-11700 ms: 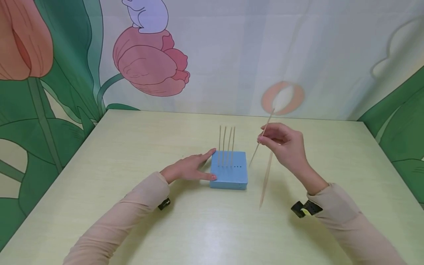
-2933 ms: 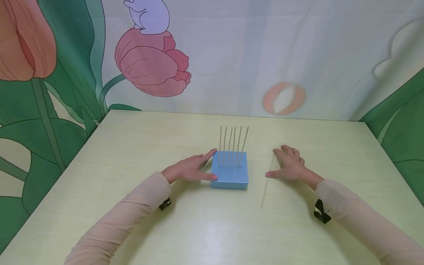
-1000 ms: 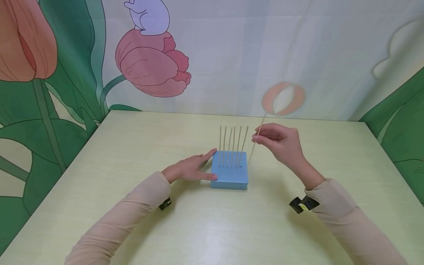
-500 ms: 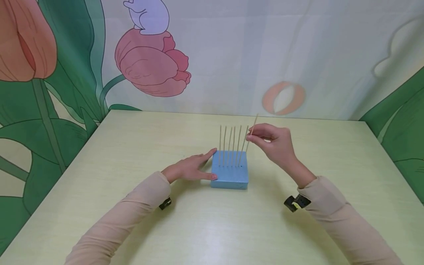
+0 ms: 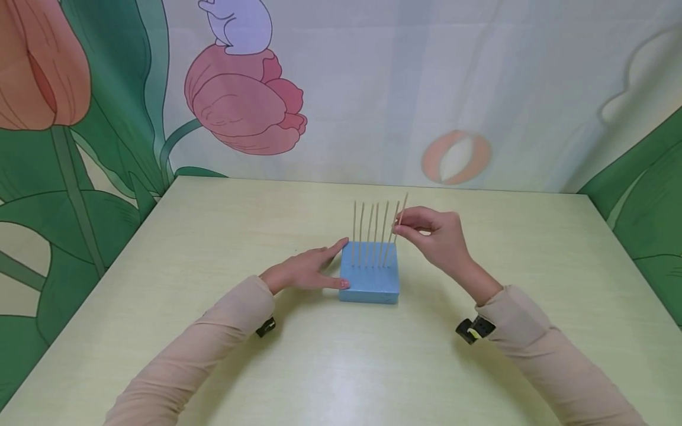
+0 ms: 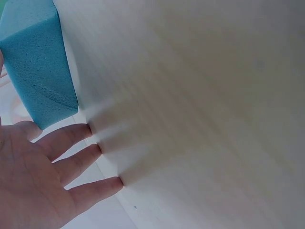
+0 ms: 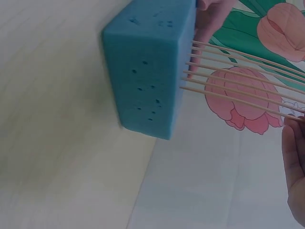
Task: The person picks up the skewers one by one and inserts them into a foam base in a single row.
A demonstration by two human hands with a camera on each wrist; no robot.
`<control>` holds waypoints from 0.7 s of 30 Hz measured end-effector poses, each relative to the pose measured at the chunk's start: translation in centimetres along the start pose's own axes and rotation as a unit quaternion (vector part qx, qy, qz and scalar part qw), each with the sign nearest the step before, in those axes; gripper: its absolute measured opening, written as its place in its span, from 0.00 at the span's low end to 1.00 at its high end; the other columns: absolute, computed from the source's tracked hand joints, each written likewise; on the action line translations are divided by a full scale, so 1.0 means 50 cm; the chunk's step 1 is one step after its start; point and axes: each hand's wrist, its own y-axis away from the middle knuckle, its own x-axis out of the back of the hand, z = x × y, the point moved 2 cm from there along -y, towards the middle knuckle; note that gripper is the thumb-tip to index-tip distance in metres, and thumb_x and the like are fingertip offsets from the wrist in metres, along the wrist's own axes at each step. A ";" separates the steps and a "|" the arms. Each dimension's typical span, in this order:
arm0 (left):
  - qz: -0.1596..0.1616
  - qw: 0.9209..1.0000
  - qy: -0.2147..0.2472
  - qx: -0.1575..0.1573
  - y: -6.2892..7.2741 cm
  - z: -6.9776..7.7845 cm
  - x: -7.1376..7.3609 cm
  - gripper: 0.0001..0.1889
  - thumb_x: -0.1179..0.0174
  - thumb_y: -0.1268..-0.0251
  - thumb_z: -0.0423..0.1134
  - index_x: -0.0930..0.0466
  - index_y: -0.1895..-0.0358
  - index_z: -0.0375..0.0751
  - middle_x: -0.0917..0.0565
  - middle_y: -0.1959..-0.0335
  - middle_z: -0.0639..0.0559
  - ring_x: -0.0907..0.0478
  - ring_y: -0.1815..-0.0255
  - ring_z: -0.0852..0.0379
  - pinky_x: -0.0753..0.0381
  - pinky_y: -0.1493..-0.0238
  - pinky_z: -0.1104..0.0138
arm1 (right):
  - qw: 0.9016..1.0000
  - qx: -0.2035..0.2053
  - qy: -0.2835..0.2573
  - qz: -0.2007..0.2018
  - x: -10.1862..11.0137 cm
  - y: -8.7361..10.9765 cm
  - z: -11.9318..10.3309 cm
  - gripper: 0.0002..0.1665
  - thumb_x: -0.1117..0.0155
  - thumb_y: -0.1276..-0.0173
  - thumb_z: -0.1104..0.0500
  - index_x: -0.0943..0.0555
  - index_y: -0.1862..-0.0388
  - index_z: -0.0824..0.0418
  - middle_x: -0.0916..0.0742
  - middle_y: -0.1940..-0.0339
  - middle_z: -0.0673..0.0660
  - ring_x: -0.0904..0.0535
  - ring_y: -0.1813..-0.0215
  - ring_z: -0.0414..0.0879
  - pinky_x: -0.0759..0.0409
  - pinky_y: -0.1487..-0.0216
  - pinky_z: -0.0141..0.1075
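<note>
My right hand (image 5: 431,236) pinches a thin wooden skewer (image 5: 404,204) between thumb and fingertips, just right of a row of skewers. The skewer leans slightly right, its lower part overlapping the far right part of a light blue foam block (image 5: 370,287). Several skewers (image 5: 354,228) stand in a line in the block's top, the rightmost one tilted. At the block's left side rests my left hand (image 5: 301,269), thumb and index finger extended along it. In the left wrist view, the other fingers (image 6: 95,191) are spread and straight, tips at the table.
The block stands on a pale wooden table (image 5: 319,367). Behind the far edge hangs a curtain (image 5: 351,89) printed with flowers and a rabbit. Small holes show in the block's side (image 7: 143,90) in the right wrist view.
Earlier, several holes had no skewer; the row has grown rightward. My right hand picked up the last skewer from the table, then brought it left and down to the block. My left hand stayed put.
</note>
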 end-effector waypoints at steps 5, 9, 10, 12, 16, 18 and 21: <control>0.002 1.000 -0.001 -0.003 0.000 0.001 0.001 0.50 0.46 0.48 0.67 0.66 0.27 0.57 0.46 0.29 0.48 0.52 0.30 0.45 0.47 0.36 0.48 | 1.000 0.008 0.010 -0.012 -0.009 0.011 0.010 0.06 0.30 0.51 0.72 0.16 0.72 0.67 0.14 0.75 0.57 0.17 0.74 0.44 0.23 0.70 0.25; 0.001 1.000 0.001 -0.004 0.001 0.003 0.001 0.50 0.46 0.47 0.67 0.66 0.27 0.57 0.46 0.29 0.47 0.52 0.30 0.44 0.48 0.36 0.48 | 1.000 0.005 0.015 -0.021 -0.013 0.014 0.012 0.05 0.30 0.51 0.72 0.16 0.73 0.67 0.14 0.74 0.57 0.17 0.74 0.46 0.22 0.69 0.26; 0.000 1.000 0.002 -0.004 0.002 0.004 0.001 0.50 0.46 0.47 0.67 0.66 0.27 0.57 0.46 0.29 0.47 0.52 0.30 0.45 0.48 0.36 0.48 | 1.000 0.000 0.017 -0.025 -0.013 0.014 0.011 0.05 0.31 0.50 0.71 0.16 0.72 0.67 0.14 0.74 0.57 0.17 0.73 0.46 0.22 0.69 0.26; 0.001 1.000 0.001 -0.003 0.002 0.004 0.001 0.50 0.46 0.47 0.68 0.66 0.27 0.57 0.46 0.30 0.47 0.52 0.30 0.45 0.47 0.36 0.48 | 0.999 -0.015 0.018 -0.035 -0.014 0.013 0.009 0.04 0.31 0.49 0.70 0.16 0.72 0.67 0.14 0.73 0.57 0.18 0.73 0.45 0.22 0.69 0.26; 0.000 1.000 0.000 0.001 0.004 0.006 0.003 0.50 0.46 0.47 0.67 0.66 0.27 0.57 0.46 0.30 0.46 0.52 0.30 0.45 0.47 0.37 0.47 | 0.997 -0.051 0.017 -0.057 -0.016 0.010 0.008 0.02 0.32 0.46 0.69 0.16 0.72 0.66 0.14 0.74 0.56 0.19 0.73 0.42 0.22 0.69 0.28; -0.001 1.000 -0.001 0.002 0.005 0.007 0.004 0.50 0.46 0.47 0.67 0.66 0.27 0.57 0.46 0.30 0.46 0.52 0.30 0.45 0.47 0.36 0.48 | 0.996 -0.063 0.014 -0.062 -0.018 0.009 0.007 0.02 0.33 0.46 0.70 0.17 0.72 0.66 0.15 0.74 0.56 0.20 0.73 0.41 0.22 0.68 0.29; 0.000 1.000 -0.003 0.002 0.005 0.006 0.005 0.50 0.46 0.47 0.67 0.66 0.27 0.57 0.46 0.30 0.46 0.52 0.30 0.44 0.47 0.36 0.48 | 0.995 -0.074 0.013 -0.066 -0.020 0.007 0.006 0.02 0.33 0.46 0.70 0.17 0.73 0.68 0.15 0.74 0.57 0.21 0.73 0.41 0.22 0.68 0.30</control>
